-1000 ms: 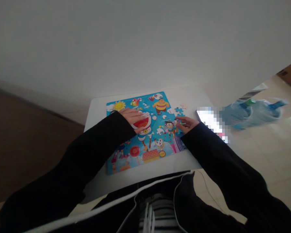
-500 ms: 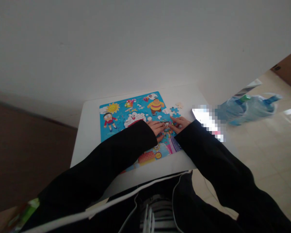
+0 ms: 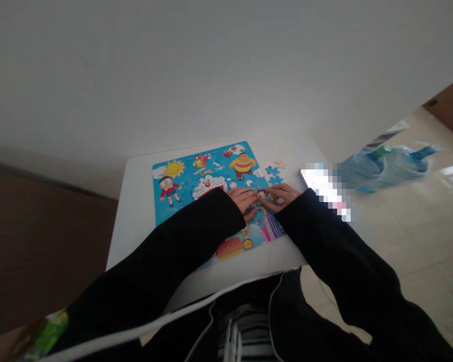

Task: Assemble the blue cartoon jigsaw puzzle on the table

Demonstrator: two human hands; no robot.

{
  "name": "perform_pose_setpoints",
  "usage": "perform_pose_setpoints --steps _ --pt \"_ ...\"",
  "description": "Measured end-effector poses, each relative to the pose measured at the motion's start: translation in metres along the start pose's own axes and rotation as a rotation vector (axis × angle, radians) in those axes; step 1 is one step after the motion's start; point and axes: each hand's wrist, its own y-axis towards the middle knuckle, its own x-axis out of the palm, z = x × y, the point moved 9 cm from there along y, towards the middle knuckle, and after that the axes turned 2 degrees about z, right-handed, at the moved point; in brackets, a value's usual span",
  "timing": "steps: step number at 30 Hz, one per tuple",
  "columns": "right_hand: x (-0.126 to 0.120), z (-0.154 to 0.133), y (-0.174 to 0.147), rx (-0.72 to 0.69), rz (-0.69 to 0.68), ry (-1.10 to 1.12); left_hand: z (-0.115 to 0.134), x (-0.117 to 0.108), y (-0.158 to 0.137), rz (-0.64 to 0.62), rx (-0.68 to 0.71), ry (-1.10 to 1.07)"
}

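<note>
A blue cartoon jigsaw puzzle [image 3: 173,211] lies flat on the white table, mostly assembled, its lower left partly covered by my left sleeve. My left hand [image 3: 242,199] rests on the puzzle right of the large white cat face, fingers stretched out and close together, thumb lower down. Facing it, my right hand [image 3: 284,195] bends its thumb and fingers around a small colourful puzzle piece [image 3: 260,193] at the puzzle's right side. The fingertips of both hands nearly meet there, and the piece's edges are hard to make out. Several loose blue pieces [image 3: 274,174] lie just beyond my right hand.
A plain backing-coloured piece [image 3: 280,164] lies near the loose ones. A bright, pixelated flat object [image 3: 320,188] sits at the right edge of the white table [image 3: 134,201]. Large blue water bottles [image 3: 403,168] stand on the tiled floor. A pale wall [image 3: 211,75] rises behind the table.
My right hand has shifted slightly to the right, and its fingers and thumb are set differently around the piece. My left hand stays nearly in place. The view has tilted a little.
</note>
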Motion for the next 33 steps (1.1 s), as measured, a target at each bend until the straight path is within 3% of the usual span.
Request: perform_pose_setpoints --steps 8,15,22,29,33 --pt "0.004 -0.011 0.0 -0.098 0.056 -0.205 0.007 -0.008 0.003 -0.079 -0.046 -0.029" --pt "0.003 -0.012 0.0 -0.073 0.104 -0.135 0.003 -0.007 0.003 -0.093 -0.095 -0.05" --pt "0.004 -0.012 -0.003 -0.106 0.036 -0.102 0.006 -0.006 0.002 0.014 0.033 0.017" --pt "-0.002 -0.011 -0.005 -0.253 -0.018 -0.053 0.01 -0.002 0.001 -0.107 0.018 0.07" --pt "0.013 -0.003 -0.004 -0.378 -0.125 -0.144 0.006 0.003 0.001 -0.067 0.001 0.069"
